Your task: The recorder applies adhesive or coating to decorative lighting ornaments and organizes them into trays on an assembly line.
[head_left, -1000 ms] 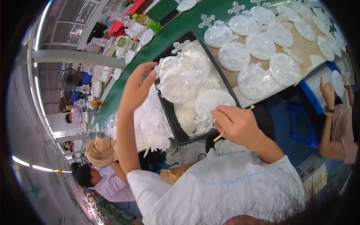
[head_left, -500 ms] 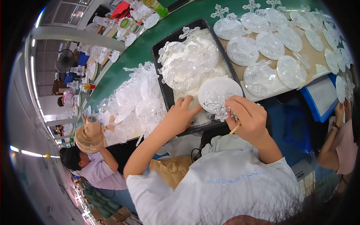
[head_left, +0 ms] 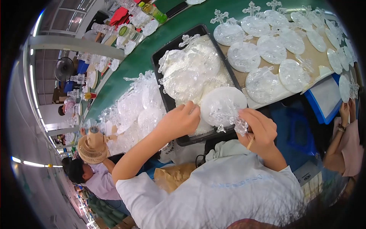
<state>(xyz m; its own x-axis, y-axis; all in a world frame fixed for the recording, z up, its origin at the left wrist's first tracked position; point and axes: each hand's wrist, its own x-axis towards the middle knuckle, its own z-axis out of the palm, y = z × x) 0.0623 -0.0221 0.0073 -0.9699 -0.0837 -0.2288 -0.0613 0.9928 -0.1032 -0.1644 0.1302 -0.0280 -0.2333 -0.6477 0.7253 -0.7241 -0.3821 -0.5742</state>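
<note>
Holding a round white disc point(head_left: 223, 102) over the near edge of a black tray point(head_left: 173, 57), left hand point(head_left: 179, 122) curled against the rim at about nine o'clock, fingers closed on the edge though the grip underneath hidden; right hand point(head_left: 257, 129) at about four o'clock of the disc, fingers pinched on a clear spiky plastic piece point(head_left: 228, 118) pressed to the lower rim, a thin tan stick point(head_left: 250, 142) tucked in the same hand

Likely slips from this position:
- cracking or bending the clear piece, thin and brittle-looking, if squeezed harder or twisted against the rim
- tipping the disc off the near lip of the tray toward six o'clock, since only fingertips steady it and part of it overhangs
- knocking the heap of clear wrapped discs point(head_left: 188, 72) piled in the tray at eleven o'clock, loosely stacked and close to the left knuckles
- snagging the loose clear bags point(head_left: 133, 110) spread on the green table point(head_left: 126, 72) at nine o'clock with the left forearm
- dropping the stick while the same fingers work the clear piece

Finished discs on the tan board point(head_left: 316, 57) at one o'clock lying well apart, out of reach of any slip; another person's arm point(head_left: 343, 126) at three o'clock also well clear
</note>
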